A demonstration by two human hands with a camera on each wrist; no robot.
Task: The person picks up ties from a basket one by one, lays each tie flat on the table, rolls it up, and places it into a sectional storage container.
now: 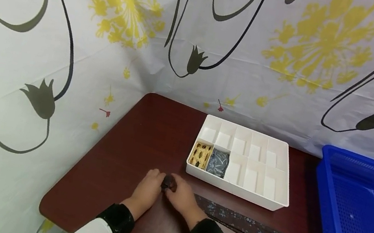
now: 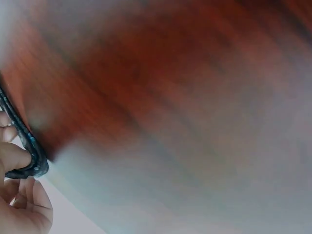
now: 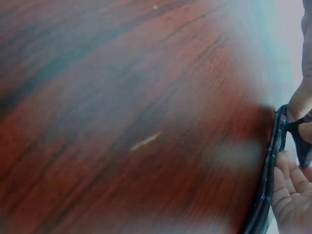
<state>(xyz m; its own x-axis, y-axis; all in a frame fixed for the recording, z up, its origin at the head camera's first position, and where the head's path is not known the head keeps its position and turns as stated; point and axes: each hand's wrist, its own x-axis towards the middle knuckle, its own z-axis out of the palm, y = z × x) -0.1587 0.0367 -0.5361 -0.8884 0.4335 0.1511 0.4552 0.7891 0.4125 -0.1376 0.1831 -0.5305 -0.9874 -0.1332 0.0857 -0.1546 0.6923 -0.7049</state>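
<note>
A long dark necktie (image 1: 246, 226) with small pale-blue flowers lies across the table, running from the hands toward the lower right. Its end is folded or rolled into a small dark bundle (image 1: 167, 182) between the hands. My left hand (image 1: 146, 192) pinches the bundle from the left side. On the other side, my right hand (image 1: 183, 199) grips it with thumb and fingers. The bent end of the tie (image 2: 35, 158) shows between fingers at the edge of the left wrist view. In the right wrist view, the layered strip of tie (image 3: 267, 187) runs down from the fingertips.
Beyond the hands stands a white divided box (image 1: 234, 188). Two front-left compartments hold a folded yellow cloth with insect prints (image 1: 200, 155) and a grey-blue leaf-patterned cloth (image 1: 218, 163). A blue plastic basket (image 1: 330, 223) stands at right. Patterned sheeting hangs behind the dark-red table (image 1: 155, 127).
</note>
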